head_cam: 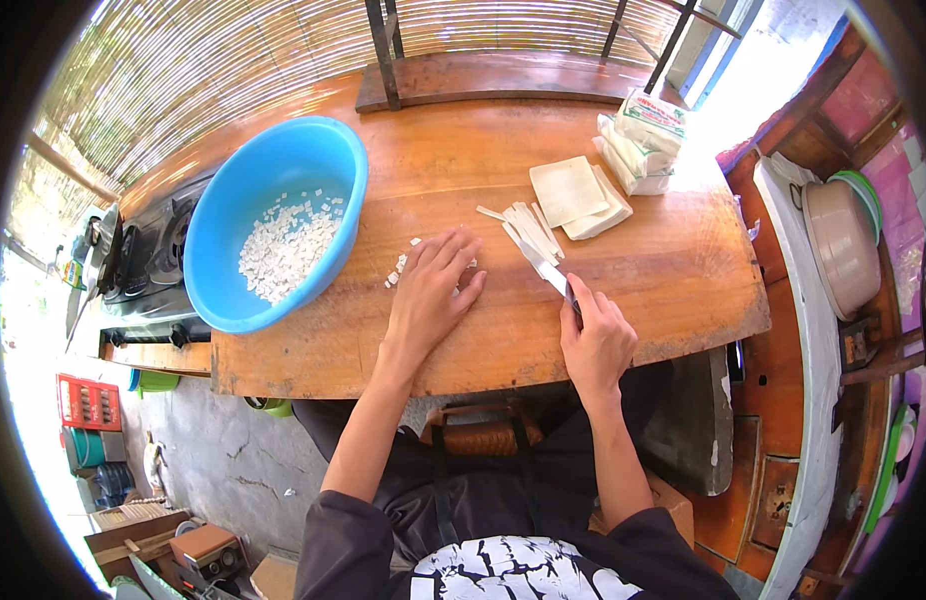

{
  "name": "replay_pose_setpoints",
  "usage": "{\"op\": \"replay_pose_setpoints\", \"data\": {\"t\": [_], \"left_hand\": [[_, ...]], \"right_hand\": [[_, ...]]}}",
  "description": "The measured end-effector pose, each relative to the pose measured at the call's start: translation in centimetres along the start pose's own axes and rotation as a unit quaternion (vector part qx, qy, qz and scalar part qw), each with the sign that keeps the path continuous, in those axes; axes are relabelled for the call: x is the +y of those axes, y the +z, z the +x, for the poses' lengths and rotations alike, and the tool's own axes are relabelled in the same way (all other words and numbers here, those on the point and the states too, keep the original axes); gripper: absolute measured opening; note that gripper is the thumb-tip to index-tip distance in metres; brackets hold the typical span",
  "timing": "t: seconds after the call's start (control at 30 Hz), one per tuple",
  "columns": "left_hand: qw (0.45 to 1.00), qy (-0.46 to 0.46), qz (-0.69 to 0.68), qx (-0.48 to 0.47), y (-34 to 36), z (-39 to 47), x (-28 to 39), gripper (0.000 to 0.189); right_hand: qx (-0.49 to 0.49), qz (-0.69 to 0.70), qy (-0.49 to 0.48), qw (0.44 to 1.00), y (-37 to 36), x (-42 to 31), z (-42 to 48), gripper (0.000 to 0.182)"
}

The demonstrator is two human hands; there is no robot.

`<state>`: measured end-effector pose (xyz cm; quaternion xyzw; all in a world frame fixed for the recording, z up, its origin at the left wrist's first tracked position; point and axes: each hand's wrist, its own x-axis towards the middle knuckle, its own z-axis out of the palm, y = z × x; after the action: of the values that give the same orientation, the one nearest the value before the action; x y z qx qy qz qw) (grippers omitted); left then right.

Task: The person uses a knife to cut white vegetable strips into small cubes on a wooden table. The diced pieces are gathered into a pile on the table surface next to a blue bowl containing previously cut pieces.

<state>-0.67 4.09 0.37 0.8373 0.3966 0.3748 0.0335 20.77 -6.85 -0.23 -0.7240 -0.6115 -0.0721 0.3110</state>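
My left hand [433,289] lies palm down on the wooden table, its fingers spread over small white cut squares [400,264] that it partly hides. My right hand [598,337] grips a knife [549,274] by its dark handle. The blade points up and left, its tip among several thin pale strips [529,229]. Behind the strips lies a short stack of pale square sheets [571,193], probably dough wrappers. A large blue plastic basin [283,217] at the left holds many small white squares [292,244].
Plastic-wrapped packs [643,142] are piled at the table's back right. A black gas stove [159,262] stands left of the basin. The wooden table's front edge [463,386] runs just before my body. A dark metal frame [384,56] rises at the back.
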Motion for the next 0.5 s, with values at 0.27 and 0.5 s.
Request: {"op": "replay_pose_setpoints", "data": {"t": [0.27,0.5], "left_hand": [[1.0,0.026,0.008,-0.007,-0.3,-0.8,-0.9,0.017],[0.994,0.01,-0.086,-0.071,1.5,-1.1,4.6,0.032]], "right_hand": [[0.009,0.007,0.034,0.999,-0.1,1.6,1.3,0.049],[-0.012,-0.047,0.052,0.997,0.0,2.2,1.8,0.052]]}}
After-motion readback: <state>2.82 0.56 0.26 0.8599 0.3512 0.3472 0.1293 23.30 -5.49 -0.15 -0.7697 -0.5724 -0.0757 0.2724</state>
